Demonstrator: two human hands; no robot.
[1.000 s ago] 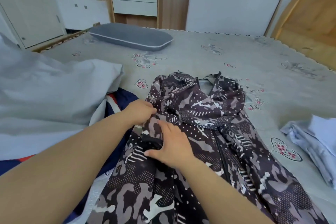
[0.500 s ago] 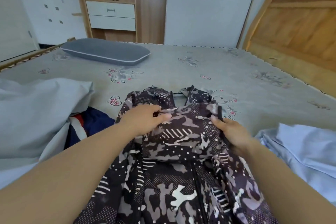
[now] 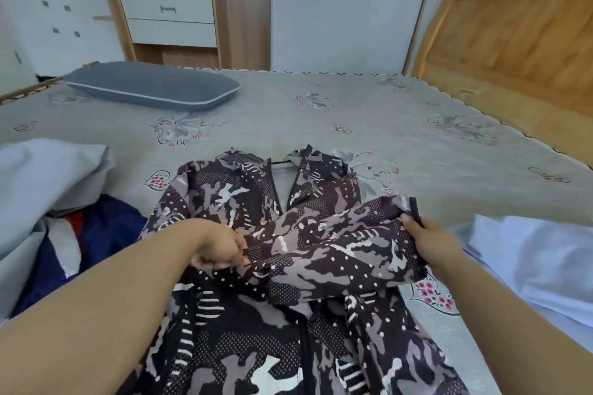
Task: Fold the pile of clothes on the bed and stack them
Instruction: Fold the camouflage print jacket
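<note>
Two bare hands are working one garment. The left hand (image 3: 221, 250) is curling its fingers into a grip on the camouflage jacket (image 3: 288, 282), pinching the folded sleeve (image 3: 333, 250) where it is crossing the jacket's front. The right hand (image 3: 431, 242) is gripping the other end of that sleeve, its thumb lying over the dark cuff (image 3: 414, 207), so the sleeve is stretching across between the two grips and lifting a little off the jacket body.

Beneath both grips the jacket is lying flat on the bed (image 3: 321, 119), front up, its zip running down the middle towards the person and its collar spreading open beyond the hands.

Left of the left grip, a navy garment (image 3: 106, 228) with red and white patches is showing from under a pale grey cloth (image 3: 41, 183), which is bunching beside it. Right of the right grip, light blue clothing (image 3: 539, 263) is resting near the jacket's edge.

Farther beyond the hands, a grey pillow (image 3: 150, 86) is lying on the bed's far side. Past it a wooden cabinet (image 3: 167, 9) with white drawers is standing against the wall, and a wooden headboard (image 3: 513, 29) is rising well beyond the right hand.
</note>
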